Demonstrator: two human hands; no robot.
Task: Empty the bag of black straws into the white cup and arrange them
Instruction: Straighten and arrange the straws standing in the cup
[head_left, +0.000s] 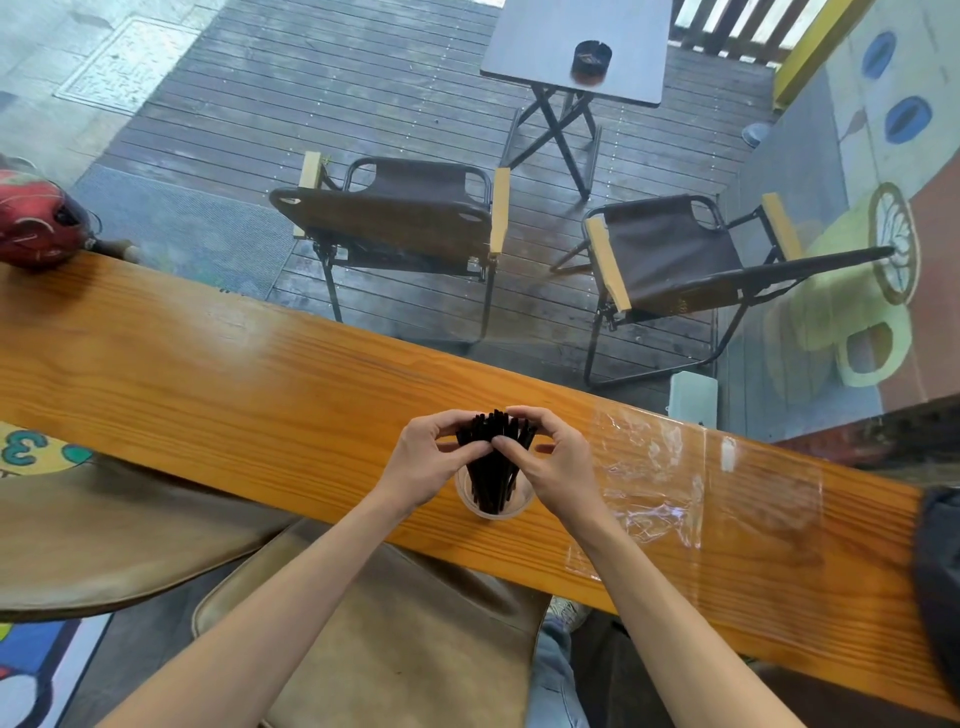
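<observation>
1. Two bare forearms rise from the lower edge of the frame toward its centre, above a tan seat cushion (374, 639).
2. The white cup (493, 512) stands upright on the wooden worktop (208, 374), at centre frame, near the worktop's near edge.
3. The black straws (496, 457) stand in the cup, fanned out above its rim.
4. The left hand (428, 462) and right hand (558, 460) flank the bundle. Each grip is closed around the upper ends of the straws; the thumbs meet in front of the bundle.
5. The clear plastic bag (675, 467) lies flat on the worktop, right of the cup.
6. Beyond the worktop, in the upper half of the frame: two folding chairs (410, 213) and a small table (576, 47) on decking.
</observation>
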